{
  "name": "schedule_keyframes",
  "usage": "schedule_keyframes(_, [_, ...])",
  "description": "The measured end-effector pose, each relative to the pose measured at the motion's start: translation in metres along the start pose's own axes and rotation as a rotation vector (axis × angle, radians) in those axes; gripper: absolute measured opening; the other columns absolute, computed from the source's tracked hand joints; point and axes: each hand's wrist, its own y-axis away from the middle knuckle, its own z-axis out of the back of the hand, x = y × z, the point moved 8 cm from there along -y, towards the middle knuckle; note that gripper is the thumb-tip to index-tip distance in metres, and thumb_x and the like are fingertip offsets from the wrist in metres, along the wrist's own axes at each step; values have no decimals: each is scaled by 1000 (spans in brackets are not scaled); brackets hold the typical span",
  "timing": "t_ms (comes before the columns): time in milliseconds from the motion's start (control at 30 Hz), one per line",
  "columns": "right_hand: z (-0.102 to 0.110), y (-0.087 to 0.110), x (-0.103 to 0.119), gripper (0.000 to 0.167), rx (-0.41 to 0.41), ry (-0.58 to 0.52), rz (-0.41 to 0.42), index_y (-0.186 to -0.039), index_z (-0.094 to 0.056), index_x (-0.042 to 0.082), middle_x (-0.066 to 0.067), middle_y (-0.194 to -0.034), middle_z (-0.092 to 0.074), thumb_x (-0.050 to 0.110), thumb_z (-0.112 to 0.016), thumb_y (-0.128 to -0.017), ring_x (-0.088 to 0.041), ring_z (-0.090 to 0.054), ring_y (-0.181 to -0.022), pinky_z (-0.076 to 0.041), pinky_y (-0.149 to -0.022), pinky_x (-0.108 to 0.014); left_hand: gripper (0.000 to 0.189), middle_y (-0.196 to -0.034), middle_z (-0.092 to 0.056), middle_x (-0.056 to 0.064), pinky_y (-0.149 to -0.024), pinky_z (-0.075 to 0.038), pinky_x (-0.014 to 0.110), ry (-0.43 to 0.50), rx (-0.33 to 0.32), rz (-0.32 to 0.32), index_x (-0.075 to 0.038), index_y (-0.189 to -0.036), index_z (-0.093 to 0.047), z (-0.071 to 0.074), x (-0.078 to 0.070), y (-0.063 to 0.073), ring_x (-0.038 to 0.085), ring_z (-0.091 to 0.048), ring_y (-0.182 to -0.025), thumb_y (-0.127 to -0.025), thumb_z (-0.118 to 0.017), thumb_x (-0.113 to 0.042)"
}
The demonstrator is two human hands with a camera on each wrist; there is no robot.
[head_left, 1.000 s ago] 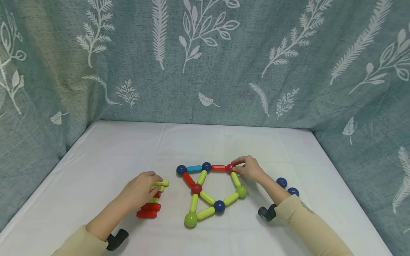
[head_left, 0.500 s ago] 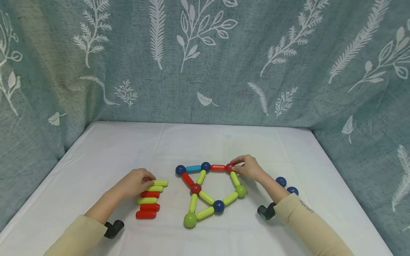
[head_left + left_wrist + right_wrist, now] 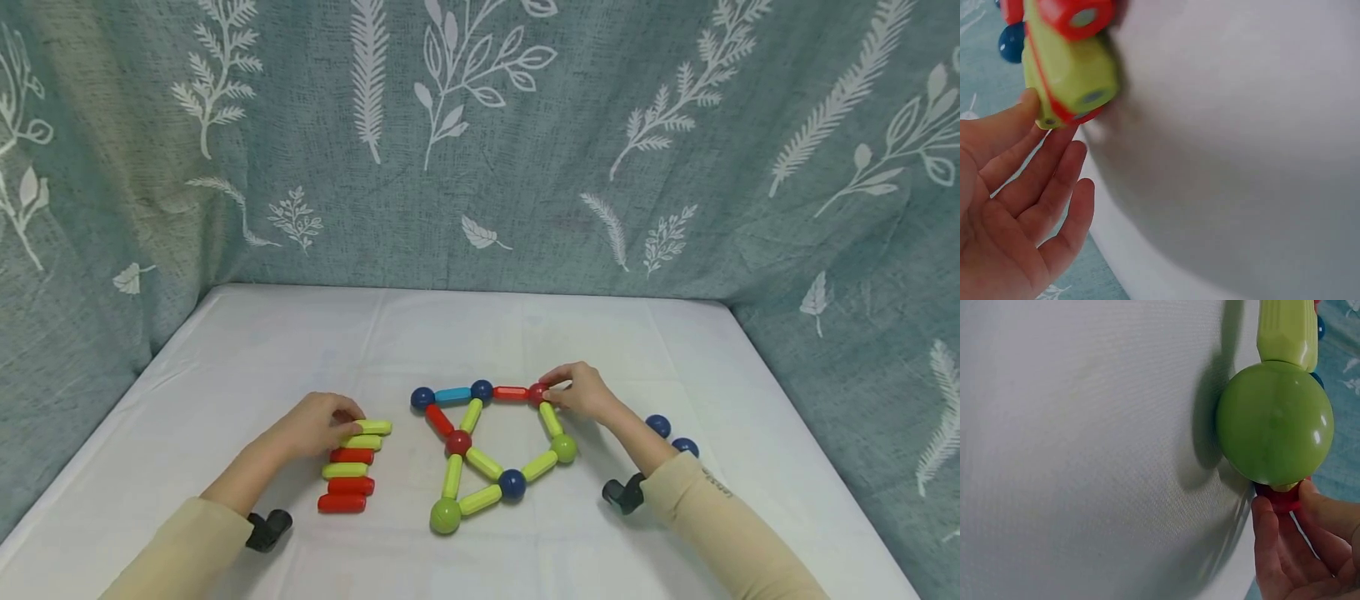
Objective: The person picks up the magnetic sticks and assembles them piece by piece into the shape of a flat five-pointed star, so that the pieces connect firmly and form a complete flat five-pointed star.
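My left hand (image 3: 317, 427) is at the far end of a row of short sticks, its thumb and fingertips pinching the left end of the farthest yellow-green stick (image 3: 377, 427). In the left wrist view the thumb and index finger close on that stick's end (image 3: 1049, 120), while the other fingers stay loosely bent. My right hand (image 3: 583, 395) pinches a red ball (image 3: 537, 393) at the far right corner of a ball-and-stick frame. A red stick (image 3: 511, 392) and a yellow-green stick (image 3: 551, 419) meet this ball. In the right wrist view, a green ball (image 3: 1275, 423) partly hides it.
The frame also has a green ball (image 3: 446, 516), a blue ball (image 3: 512, 484), a red ball (image 3: 458, 443) and a light-blue stick (image 3: 453, 396). Two loose blue balls (image 3: 658, 426) lie beside the right forearm. Red sticks (image 3: 342, 503) lie nearest in the row. A curtain hangs behind the white table (image 3: 300, 333).
My left hand has drawn back leftward, uncovering the row of sticks, and now pinches the farthest one's end. That stick has shifted slightly. The right hand stays on the red ball.
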Motion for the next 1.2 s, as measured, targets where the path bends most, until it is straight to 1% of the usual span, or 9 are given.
schedule_keyframes(100, [0,0,1,24,1,-5,-7,-108,-65,3,-12,-107,-62,6,-65,-84,-17,-58,-77,-52,-64,-25,15,-88,-61,4,-77,-50,38,3,-13,3,-2,-95,-65,6,-1,-2,20,-55,-82,-83,-66,-10])
schedule_keyframes(233, [0,1,0,25,2,-7,-20,-108,-65,3,-12,-108,-62,6,-65,-84,-17,-58,-77,-52,-64,-25,14,-86,-61,4,-76,-50,38,3,-48,-37,-2,-95,-64,14,-8,-9,20,-56,-82,-83,-66,-9])
schedule_keyframes(400, [0,2,1,24,0,-2,-17,-108,-65,3,-12,-108,-62,5,-65,-84,-17,-57,-76,-51,-64,-25,17,-85,-62,6,-77,-49,39,-9,-90,-83,2,-98,-64,20,-25,-20,21,-56,-81,-85,-63,-8])
schedule_keyframes(533, [0,2,1,24,1,-7,-15,-108,-66,3,-12,-108,-62,5,-65,-84,-17,-58,-76,-51,-64,-25,17,-83,-62,8,-74,-49,37,26,-141,-84,4,-96,-65,21,-39,-33,21,-56,-78,-84,-63,-8])
schedule_keyframes(633, [0,2,0,24,1,-3,-10,-108,-66,3,-12,-107,-62,5,-65,-84,-17,-58,-76,-51,-63,-25,18,-81,-62,9,-71,-49,35,73,-184,-52,4,-94,-66,20,-46,-47,21,-55,-77,-83,-63,-9])
schedule_keyframes(767, [-1,1,0,24,3,1,-4,-108,-65,2,-12,-107,-62,5,-64,-84,-17,-58,-76,-52,-64,-25,20,-82,-62,10,-69,-49,33,133,-205,33,2,-94,-66,15,-53,-68,21,-56,-77,-83,-63,-14])
schedule_keyframes(833, [-1,1,0,24,1,-3,-8,-108,-66,3,-12,-107,-62,6,-64,-84,-18,-58,-77,-52,-64,-25,21,-82,-62,9,-68,-49,31,173,-201,91,1,-94,-66,10,-56,-79,20,-57,-76,-83,-63,-17])
schedule_keyframes(1033, [0,1,-1,24,-5,-5,-16,-108,-66,3,-12,-108,-62,6,-65,-84,-18,-58,-78,-52,-65,-25,25,-78,-64,9,-64,-49,26,305,-166,209,1,-95,-63,-7,-70,-104,18,-61,-69,-81,-65,-20])
schedule_keyframes(1200, [0,2,1,24,-7,-6,-16,-108,-65,3,-12,-108,-62,6,-65,-84,-19,-58,-79,-52,-66,-26,32,-84,-66,10,-71,-49,27,432,-142,315,1,-102,-61,-26,-74,-115,19,-62,-77,-81,-68,-21])
